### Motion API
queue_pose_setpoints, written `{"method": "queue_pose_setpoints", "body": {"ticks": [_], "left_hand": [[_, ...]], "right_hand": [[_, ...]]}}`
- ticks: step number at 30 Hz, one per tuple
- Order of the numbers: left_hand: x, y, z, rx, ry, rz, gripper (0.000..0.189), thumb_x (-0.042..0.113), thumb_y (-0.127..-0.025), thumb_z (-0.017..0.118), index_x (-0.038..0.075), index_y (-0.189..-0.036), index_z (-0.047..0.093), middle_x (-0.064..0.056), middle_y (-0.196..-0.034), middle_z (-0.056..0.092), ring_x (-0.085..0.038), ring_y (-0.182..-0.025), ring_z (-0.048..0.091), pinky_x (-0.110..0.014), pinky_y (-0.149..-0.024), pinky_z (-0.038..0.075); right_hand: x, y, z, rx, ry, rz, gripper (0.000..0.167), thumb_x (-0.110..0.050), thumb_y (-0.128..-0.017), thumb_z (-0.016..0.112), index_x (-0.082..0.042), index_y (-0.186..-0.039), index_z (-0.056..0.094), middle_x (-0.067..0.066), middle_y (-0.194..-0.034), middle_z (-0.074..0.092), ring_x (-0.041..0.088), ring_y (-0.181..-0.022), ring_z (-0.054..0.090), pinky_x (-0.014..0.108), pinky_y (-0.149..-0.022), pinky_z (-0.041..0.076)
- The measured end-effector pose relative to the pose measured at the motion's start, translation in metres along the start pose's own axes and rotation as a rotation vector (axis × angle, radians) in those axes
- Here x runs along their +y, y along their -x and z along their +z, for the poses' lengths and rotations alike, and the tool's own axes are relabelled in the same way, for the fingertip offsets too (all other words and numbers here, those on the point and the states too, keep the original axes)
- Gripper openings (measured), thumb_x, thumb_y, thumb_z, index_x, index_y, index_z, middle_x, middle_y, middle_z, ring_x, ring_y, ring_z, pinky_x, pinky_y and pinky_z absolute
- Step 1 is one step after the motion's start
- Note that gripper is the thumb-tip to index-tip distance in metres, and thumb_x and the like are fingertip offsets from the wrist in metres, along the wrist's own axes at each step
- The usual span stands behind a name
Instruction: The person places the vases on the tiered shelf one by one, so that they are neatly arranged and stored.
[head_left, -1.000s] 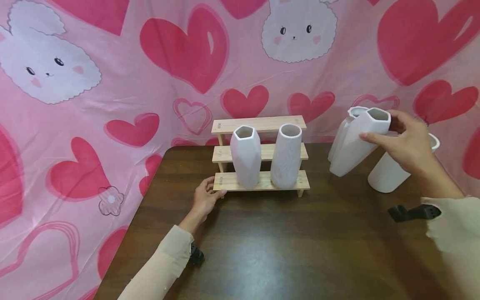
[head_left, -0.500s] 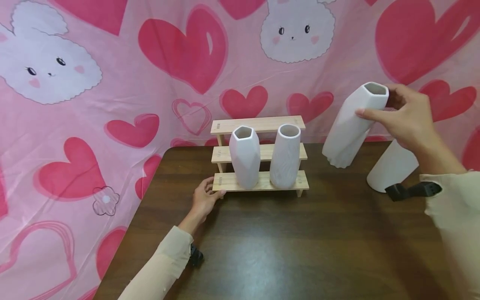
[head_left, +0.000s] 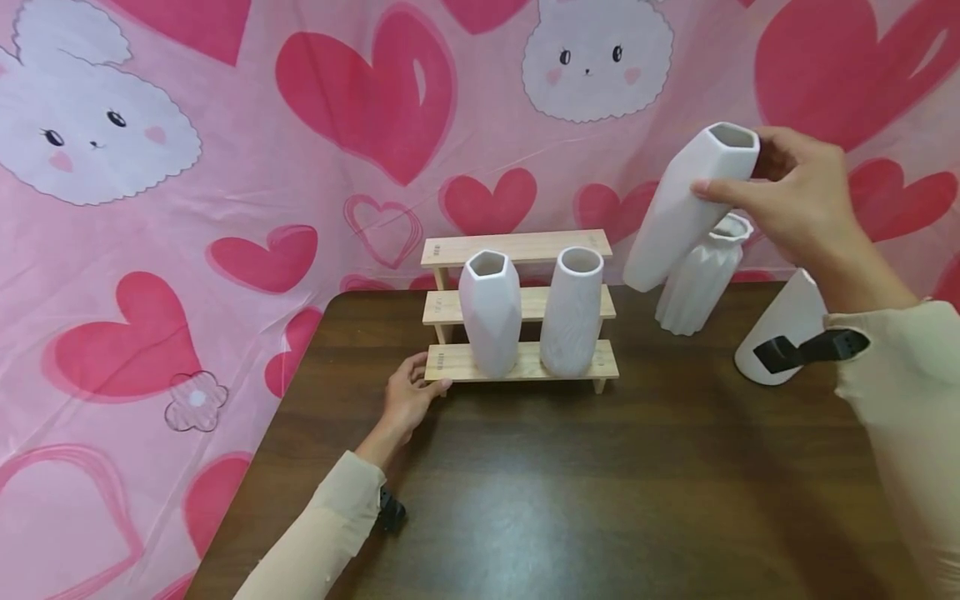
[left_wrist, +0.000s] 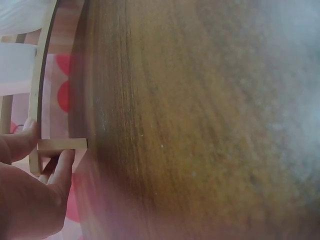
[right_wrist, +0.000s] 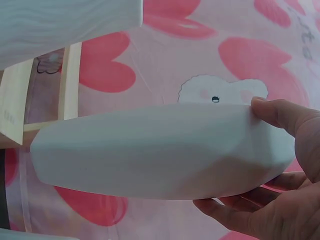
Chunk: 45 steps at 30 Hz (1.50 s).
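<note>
My right hand (head_left: 806, 187) grips a white faceted vase (head_left: 686, 204) near its five-sided mouth and holds it tilted in the air, right of the wooden stand. In the right wrist view the thumb and fingers clasp the upper end of this vase (right_wrist: 160, 152). My left hand (head_left: 408, 398) holds the left end of the three-tier wooden stand (head_left: 450, 362), with thumb and fingers about its lowest shelf and leg (left_wrist: 62, 144). On that lowest shelf stand another faceted white vase (head_left: 491, 317) and a round textured white vase (head_left: 572, 317).
Behind the held vase, a ribbed white vase (head_left: 697, 283) with a wavy rim stands on the brown table (head_left: 525, 475). Farther right is another white vase (head_left: 780, 329), partly hidden by the right wrist's black strap. A pink heart-patterned cloth (head_left: 315, 167) hangs behind the table.
My right hand has lifted the faceted vase up and to the left, away from the ribbed vase, which shows more now. The left hand stays on the stand.
</note>
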<state>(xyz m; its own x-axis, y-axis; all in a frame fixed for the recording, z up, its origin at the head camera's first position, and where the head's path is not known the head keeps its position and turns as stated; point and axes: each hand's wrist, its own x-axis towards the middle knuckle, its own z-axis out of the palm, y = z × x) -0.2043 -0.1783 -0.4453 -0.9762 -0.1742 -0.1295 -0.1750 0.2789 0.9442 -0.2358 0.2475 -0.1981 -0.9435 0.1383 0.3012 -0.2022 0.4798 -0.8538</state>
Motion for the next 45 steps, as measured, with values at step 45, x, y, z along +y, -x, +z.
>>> {"method": "queue_pose_setpoints", "body": {"ticks": [45], "left_hand": [[-0.002, 0.001, 0.001, -0.010, 0.031, 0.008, 0.063, 0.005, -0.083, 0.075, 0.010, -0.139, 0.047, -0.015, -0.117, 0.063, -0.028, -0.111, 0.060, -0.027, -0.077, 0.050]], "right_hand": [[-0.070, -0.019, 0.101, -0.094, -0.134, -0.183, 0.053, -0.019, -0.075, 0.084, -0.010, -0.123, 0.065, 0.005, -0.106, 0.064, 0.018, -0.093, 0.058, 0.028, -0.083, 0.050]]}}
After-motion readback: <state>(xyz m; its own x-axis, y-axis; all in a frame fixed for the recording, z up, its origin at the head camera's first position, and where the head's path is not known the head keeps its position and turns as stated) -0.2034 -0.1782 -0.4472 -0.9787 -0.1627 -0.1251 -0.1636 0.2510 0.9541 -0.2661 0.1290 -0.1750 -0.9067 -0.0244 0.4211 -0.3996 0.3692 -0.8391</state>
